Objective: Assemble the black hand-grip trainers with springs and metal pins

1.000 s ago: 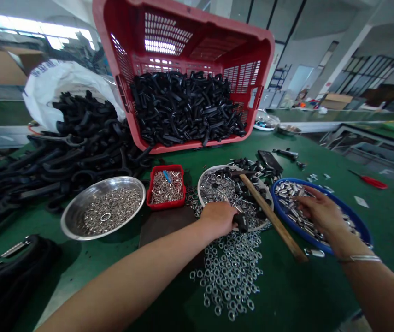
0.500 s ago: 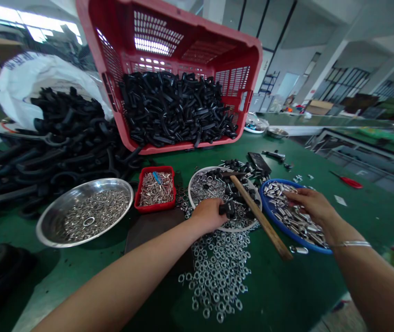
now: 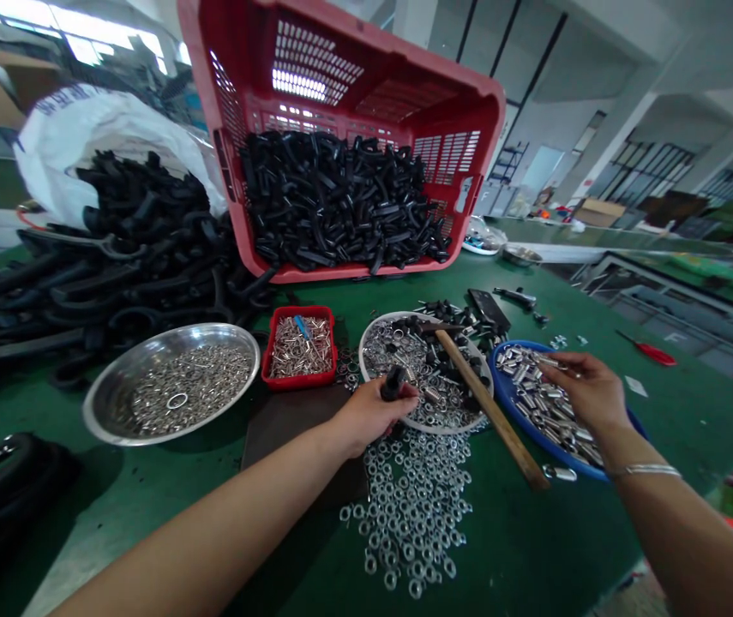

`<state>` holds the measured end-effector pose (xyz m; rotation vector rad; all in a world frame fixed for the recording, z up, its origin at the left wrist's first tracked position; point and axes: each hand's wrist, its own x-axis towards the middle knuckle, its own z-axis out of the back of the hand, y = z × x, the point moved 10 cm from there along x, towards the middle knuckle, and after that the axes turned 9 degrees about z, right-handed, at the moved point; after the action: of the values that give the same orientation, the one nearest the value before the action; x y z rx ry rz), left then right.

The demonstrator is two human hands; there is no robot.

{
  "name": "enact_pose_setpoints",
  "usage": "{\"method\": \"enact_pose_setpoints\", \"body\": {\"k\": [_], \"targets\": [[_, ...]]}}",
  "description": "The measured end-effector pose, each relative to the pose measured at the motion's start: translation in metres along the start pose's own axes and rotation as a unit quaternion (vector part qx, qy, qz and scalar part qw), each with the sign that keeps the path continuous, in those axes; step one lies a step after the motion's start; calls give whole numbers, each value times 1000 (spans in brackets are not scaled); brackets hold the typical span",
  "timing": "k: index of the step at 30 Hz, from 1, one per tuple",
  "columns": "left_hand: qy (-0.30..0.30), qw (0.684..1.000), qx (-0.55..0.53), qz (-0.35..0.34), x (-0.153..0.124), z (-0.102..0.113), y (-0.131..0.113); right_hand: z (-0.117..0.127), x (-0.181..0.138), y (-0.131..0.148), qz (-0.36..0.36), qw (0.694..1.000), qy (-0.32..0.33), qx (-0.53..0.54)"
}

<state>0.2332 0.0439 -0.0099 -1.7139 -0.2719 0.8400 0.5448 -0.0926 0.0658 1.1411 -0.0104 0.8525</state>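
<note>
My left hand point(image 3: 372, 410) is closed around a black plastic part point(image 3: 393, 383), its end pointing up, by the near-left rim of a white tray point(image 3: 366, 338) of metal rings and black pieces. My right hand point(image 3: 588, 390) is over a blue tray point(image 3: 508, 410) full of shiny metal sleeves point(image 3: 537, 386). Thumb and fingers there are pinched on a small metal sleeve point(image 3: 552, 363), partly hidden by them. A hammer point(image 3: 491, 407) with a wooden handle lies across the white tray, its handle end on the table between both hands.
Loose metal rings point(image 3: 414, 506) spread over the green table point(image 3: 520, 548). A red box point(image 3: 302, 377) of rivet-like pieces and a steel bowl point(image 3: 99, 407) stand left. Behind is a red crate point(image 3: 366, 272) of black parts; black handles point(image 3: 89, 283) pile up left. Red-handled tool point(image 3: 655, 353) lies right.
My left hand has drawn back slightly left and turned the black part upright. My right hand has lifted a little, a metal sleeve now showing at its fingertips. The view has shifted slightly.
</note>
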Motion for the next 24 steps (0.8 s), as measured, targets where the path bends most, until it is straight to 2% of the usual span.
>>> {"method": "enact_pose_setpoints", "body": {"k": [5, 10, 14, 17, 20, 22, 24], "targets": [[32, 997, -69, 33, -9, -9, 7, -8, -11, 1, -3, 996, -14, 84], [27, 992, -100, 77, -19, -10, 13, -6, -12, -11, -32, 992, -49, 115], [24, 986, -144, 86, -23, -7, 15, -15, -9, -10, -58, 982, -7, 181], [34, 976, -187, 107, -26, -8, 20, -34, -25, 16, -67, 972, 58, 217], [52, 957, -252, 133, -31, -12, 23, -73, -65, 67, -51, 953, 168, 247], [55, 944, -290, 150, -37, -14, 25, -101, -98, 102, -19, 941, 231, 247], [52, 932, -319, 162, -42, -13, 28, -123, -123, 132, 35, 938, 248, 240]]}}
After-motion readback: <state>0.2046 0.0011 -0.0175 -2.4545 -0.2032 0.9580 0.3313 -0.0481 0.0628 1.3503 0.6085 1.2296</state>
